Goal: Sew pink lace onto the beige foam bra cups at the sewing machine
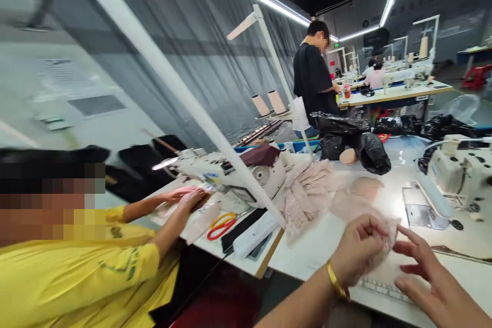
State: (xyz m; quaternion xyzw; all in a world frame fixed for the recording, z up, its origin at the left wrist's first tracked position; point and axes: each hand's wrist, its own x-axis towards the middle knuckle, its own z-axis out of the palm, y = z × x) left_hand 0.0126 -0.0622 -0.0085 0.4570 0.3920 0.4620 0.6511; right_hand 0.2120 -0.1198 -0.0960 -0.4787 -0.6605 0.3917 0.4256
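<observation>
My left hand (357, 248), with a gold bangle on its wrist, is closed in a pinch on a sheer pink lace piece (386, 241) above the white table (326, 238). My right hand (430, 274) hovers beside it with fingers spread, touching nothing I can make out. A pile of pink lace fabric (307, 195) lies on the table just left of my hands. A pink bra cup (365, 187) rests farther back.
A sewing machine (457, 169) stands at right. A person in a yellow shirt (77, 271) works at another sewing machine (230, 171) at left, with red and yellow scissors (221, 225) nearby. Black bags (353, 138) sit behind. A person in black (313, 77) stands farther back.
</observation>
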